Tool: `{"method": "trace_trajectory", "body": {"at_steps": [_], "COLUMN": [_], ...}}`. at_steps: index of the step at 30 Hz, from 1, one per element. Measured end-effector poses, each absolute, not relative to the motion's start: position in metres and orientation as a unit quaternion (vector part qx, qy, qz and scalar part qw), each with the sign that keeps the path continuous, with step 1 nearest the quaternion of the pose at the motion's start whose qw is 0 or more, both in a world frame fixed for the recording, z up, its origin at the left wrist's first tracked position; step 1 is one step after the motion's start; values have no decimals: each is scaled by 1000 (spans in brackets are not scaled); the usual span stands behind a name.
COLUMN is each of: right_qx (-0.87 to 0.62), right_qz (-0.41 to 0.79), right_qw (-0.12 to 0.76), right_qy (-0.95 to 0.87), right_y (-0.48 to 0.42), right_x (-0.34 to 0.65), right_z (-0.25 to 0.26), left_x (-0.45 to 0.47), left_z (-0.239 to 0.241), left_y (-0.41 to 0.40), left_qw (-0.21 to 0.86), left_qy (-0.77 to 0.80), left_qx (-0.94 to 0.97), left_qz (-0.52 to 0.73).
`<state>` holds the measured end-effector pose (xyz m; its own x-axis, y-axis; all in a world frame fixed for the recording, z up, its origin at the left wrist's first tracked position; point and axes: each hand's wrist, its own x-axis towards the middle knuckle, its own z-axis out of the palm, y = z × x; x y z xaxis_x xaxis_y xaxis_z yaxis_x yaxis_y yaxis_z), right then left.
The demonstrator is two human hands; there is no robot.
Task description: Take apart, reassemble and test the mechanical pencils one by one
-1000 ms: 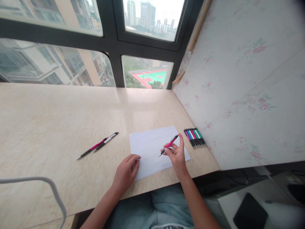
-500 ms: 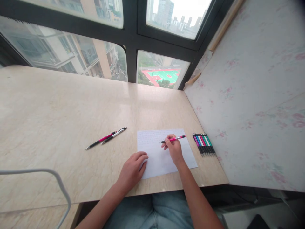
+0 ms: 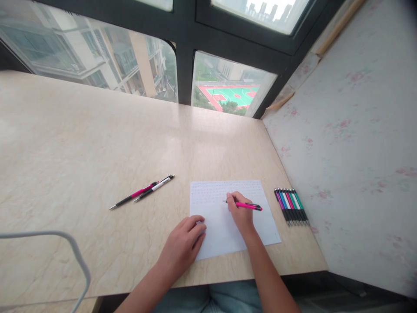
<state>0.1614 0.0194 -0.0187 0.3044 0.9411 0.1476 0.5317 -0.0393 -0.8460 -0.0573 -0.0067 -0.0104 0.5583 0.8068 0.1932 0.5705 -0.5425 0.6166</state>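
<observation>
A white sheet of paper (image 3: 233, 237) with faint lines of writing along its top lies near the front edge of the beige table (image 3: 97, 143). My right hand (image 3: 240, 214) rests on the sheet, its fingers closed round a pink pen (image 3: 246, 205) whose tip touches the paper just under the writing. My left hand (image 3: 184, 243) lies palm down on the sheet's left edge, fingers loosely curled, holding nothing.
Two pens, one pink and black (image 3: 133, 195), one white and black (image 3: 154, 188), lie left of the paper. A row of several coloured pens (image 3: 291, 205) lies to its right by the flowered wall (image 3: 352, 143). A grey chair rail (image 3: 61, 261) stands at the lower left. Windows run along the back.
My right hand has turned the pink pen from pointing down-left to lying nearly level and brought its tip up to the written lines. The camera has tilted down and to the right.
</observation>
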Motion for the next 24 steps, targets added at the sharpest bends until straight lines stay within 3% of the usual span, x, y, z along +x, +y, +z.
{"method": "trace_trajectory", "body": {"at_steps": [24], "right_qx": [-665], "right_qz": [206], "right_qw": [430], "right_qy": [-575], "right_y": [20], "right_x": [158], "right_z": [-21], "left_x": [-60], "left_z": [-17], "left_y": [-5], "left_qw": [254], "left_qy": [411], "left_qx": [839], "left_qz": [250]}}
